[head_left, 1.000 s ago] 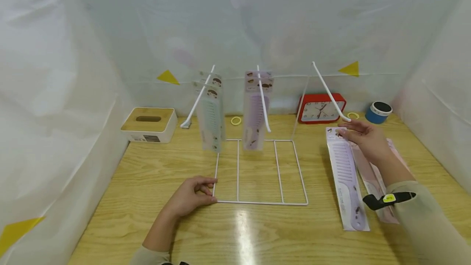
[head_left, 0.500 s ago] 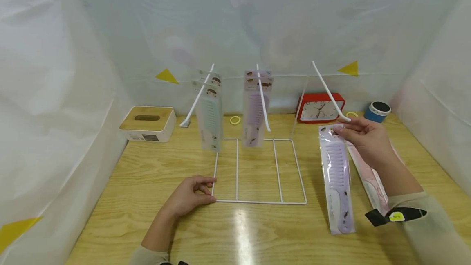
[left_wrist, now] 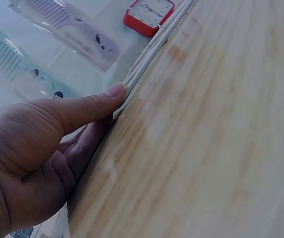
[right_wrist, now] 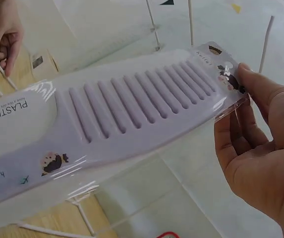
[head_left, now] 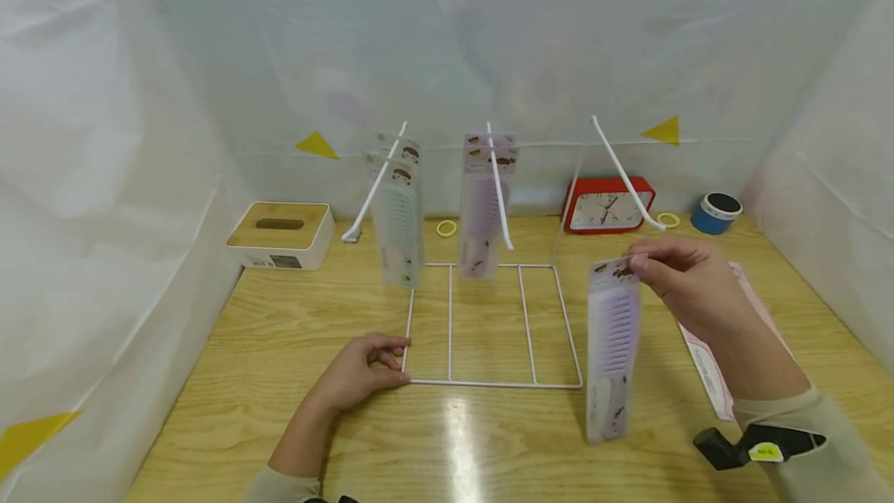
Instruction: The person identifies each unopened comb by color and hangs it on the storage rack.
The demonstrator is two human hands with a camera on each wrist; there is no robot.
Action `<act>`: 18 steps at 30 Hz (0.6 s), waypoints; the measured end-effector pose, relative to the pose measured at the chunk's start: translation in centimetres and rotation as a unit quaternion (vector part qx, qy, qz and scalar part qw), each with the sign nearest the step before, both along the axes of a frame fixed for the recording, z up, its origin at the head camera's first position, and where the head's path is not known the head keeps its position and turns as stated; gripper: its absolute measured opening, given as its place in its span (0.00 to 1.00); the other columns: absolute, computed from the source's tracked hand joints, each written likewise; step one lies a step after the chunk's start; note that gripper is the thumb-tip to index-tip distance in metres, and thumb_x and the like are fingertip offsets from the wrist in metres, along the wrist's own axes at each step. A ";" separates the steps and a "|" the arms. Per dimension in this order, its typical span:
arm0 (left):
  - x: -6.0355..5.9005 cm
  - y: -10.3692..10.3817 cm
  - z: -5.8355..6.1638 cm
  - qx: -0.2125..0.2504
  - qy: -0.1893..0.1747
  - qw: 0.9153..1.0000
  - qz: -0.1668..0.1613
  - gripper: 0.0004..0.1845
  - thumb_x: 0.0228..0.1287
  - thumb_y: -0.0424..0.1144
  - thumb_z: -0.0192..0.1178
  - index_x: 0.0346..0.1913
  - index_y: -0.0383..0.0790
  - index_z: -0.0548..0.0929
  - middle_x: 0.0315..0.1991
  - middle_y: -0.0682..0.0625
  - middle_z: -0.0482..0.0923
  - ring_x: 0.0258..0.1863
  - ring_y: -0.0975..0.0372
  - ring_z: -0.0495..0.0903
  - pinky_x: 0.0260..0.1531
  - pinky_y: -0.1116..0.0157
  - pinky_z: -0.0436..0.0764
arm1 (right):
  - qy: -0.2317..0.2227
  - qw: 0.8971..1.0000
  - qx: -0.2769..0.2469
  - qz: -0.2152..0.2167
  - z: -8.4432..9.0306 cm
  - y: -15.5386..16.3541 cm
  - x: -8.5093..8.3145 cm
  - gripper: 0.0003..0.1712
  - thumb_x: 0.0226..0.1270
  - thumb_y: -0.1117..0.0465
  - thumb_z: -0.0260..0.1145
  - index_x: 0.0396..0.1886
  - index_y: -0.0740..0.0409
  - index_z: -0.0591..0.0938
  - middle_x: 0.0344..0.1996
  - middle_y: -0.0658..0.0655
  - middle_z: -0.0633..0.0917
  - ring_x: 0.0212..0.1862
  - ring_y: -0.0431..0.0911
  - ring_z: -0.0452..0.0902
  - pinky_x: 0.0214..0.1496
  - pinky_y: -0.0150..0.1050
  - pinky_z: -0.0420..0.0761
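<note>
My right hand [head_left: 698,297] pinches the top corner of a packaged purple comb [head_left: 615,348], which hangs upright right of the white wire rack [head_left: 489,385]. Its wide teeth and printed header show through the clear wrapper in the right wrist view. At the rack's near left corner, my left hand [head_left: 359,371] holds the base wire, thumb on top and fingers curled beneath in the left wrist view. Green packaged combs [head_left: 396,216] hang on the rack's left hook, and purple packaged combs [head_left: 482,208] on the middle hook. The right hook [head_left: 627,177] is bare.
Partly behind my right arm, pink packages [head_left: 705,367] lie on the table [head_left: 279,348]. Along the back stand a tissue box [head_left: 279,235], a red clock [head_left: 608,206] and a blue round speaker [head_left: 715,213]. Two yellow rings [head_left: 446,228] lie near the wall.
The purple packaged comb has moved left, off the pink packages, and turned more upright in my right hand. My left hand has stayed on the rack corner.
</note>
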State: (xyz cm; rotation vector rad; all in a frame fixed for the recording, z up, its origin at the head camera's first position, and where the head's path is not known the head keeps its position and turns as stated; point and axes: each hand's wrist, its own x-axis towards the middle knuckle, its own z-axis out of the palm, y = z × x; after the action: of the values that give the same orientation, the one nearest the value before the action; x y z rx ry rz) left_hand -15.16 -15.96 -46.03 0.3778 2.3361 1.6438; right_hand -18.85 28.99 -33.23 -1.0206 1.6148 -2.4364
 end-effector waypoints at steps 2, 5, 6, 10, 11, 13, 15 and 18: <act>0.0 0.0 0.0 0.000 0.001 1.000 0.000 0.28 0.55 0.34 0.74 0.59 0.30 0.81 0.49 0.37 0.80 0.40 0.61 0.81 0.38 0.72 0.79 | 0.015 1.000 -0.003 0.005 0.2 -0.6 0.5 0.20 0.69 0.85 0.50 0.47 0.71 0.85 0.46 0.57 0.87 0.48 0.44 0.84 0.50 0.31 0.83; 0.0 0.0 -0.1 0.000 0.000 1.000 0.001 0.28 0.55 0.33 0.75 0.59 0.30 0.81 0.48 0.37 0.80 0.40 0.61 0.81 0.38 0.72 0.79 | 0.035 0.999 -0.009 0.016 0.4 -1.6 1.2 0.19 0.68 0.85 0.51 0.46 0.72 0.85 0.46 0.58 0.87 0.48 0.45 0.82 0.48 0.31 0.82; 0.0 0.0 -0.1 0.000 0.000 1.000 0.002 0.28 0.55 0.33 0.75 0.59 0.30 0.81 0.48 0.37 0.79 0.40 0.61 0.81 0.38 0.72 0.79 | 0.041 0.999 -0.009 0.020 0.5 -1.9 1.4 0.19 0.67 0.86 0.52 0.47 0.72 0.85 0.45 0.58 0.87 0.47 0.45 0.81 0.47 0.31 0.82; 0.0 0.0 -0.1 -0.001 0.002 1.000 0.003 0.28 0.55 0.33 0.75 0.59 0.31 0.81 0.48 0.37 0.80 0.40 0.61 0.81 0.38 0.72 0.79 | 0.068 0.997 -0.003 0.029 1.0 -3.5 2.1 0.19 0.65 0.86 0.53 0.46 0.72 0.85 0.43 0.58 0.86 0.46 0.46 0.79 0.46 0.31 0.81; 0.0 0.0 -0.1 -0.001 0.002 1.000 0.003 0.28 0.55 0.33 0.75 0.59 0.31 0.81 0.48 0.37 0.80 0.40 0.62 0.81 0.38 0.72 0.79 | 0.075 0.997 0.003 0.027 1.2 -4.0 2.3 0.18 0.65 0.86 0.54 0.46 0.72 0.85 0.42 0.58 0.86 0.45 0.46 0.78 0.45 0.32 0.81; 0.0 0.0 -0.1 0.000 0.003 1.000 0.002 0.28 0.54 0.33 0.75 0.59 0.30 0.81 0.48 0.37 0.80 0.40 0.62 0.81 0.38 0.72 0.79 | 0.091 0.995 0.008 0.027 1.5 -4.9 2.6 0.17 0.65 0.85 0.56 0.46 0.72 0.85 0.41 0.58 0.86 0.44 0.46 0.77 0.44 0.33 0.80; 0.0 0.0 -0.1 0.001 0.003 1.000 0.001 0.28 0.54 0.33 0.75 0.59 0.30 0.81 0.48 0.37 0.80 0.39 0.63 0.81 0.38 0.72 0.79 | 0.105 0.994 0.015 0.022 1.9 -6.0 2.8 0.16 0.64 0.84 0.58 0.45 0.71 0.86 0.40 0.58 0.87 0.44 0.47 0.78 0.43 0.33 0.81; 0.0 0.1 -0.1 0.002 0.003 1.000 0.000 0.28 0.55 0.33 0.75 0.59 0.30 0.81 0.49 0.36 0.80 0.39 0.63 0.81 0.37 0.72 0.79 | 0.114 0.993 0.033 0.009 2.7 -7.6 3.2 0.16 0.62 0.84 0.61 0.44 0.68 0.87 0.39 0.55 0.88 0.42 0.46 0.78 0.41 0.34 0.80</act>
State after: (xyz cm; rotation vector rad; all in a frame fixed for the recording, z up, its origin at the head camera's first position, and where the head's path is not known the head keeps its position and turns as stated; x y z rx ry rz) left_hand -15.21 -15.90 -46.11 0.3827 2.3375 1.6490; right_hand -15.66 21.37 -30.54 -1.3398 1.7272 -2.3080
